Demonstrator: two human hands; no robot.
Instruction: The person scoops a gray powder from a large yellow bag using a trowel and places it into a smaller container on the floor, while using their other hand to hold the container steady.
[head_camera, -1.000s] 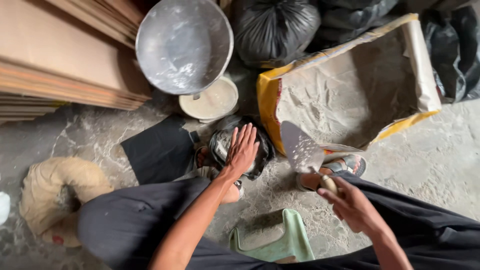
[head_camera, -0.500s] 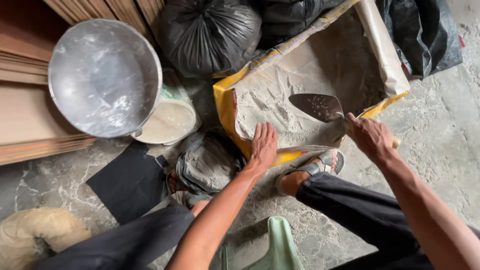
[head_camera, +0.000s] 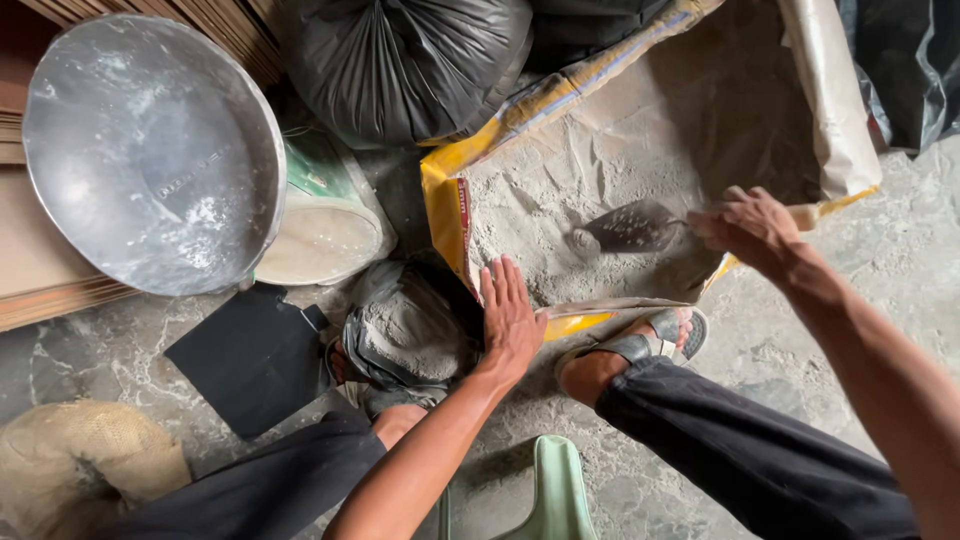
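Note:
My right hand (head_camera: 752, 232) grips the handle of a metal trowel (head_camera: 632, 227), whose blade lies in the grey powder inside an open yellow-and-white sack (head_camera: 445, 195). My left hand (head_camera: 508, 318) rests flat with fingers together on the edge of a small black bag (head_camera: 408, 330) holding grey powder, right beside the sack's near corner. My sandalled foot (head_camera: 640, 348) stands against the sack's front edge.
A large dusty metal bowl (head_camera: 150, 150) leans at the left over a green-and-white bucket (head_camera: 325, 225). A black flat sheet (head_camera: 255, 355), a burlap sack (head_camera: 85, 465), black bin bags (head_camera: 400, 60), stacked boards (head_camera: 30, 270) and a green stool (head_camera: 555, 495) surround me.
My right hand has carried the trowel from above my foot into the sack and pushed its blade into the powder. My left hand stays on the small black bag.

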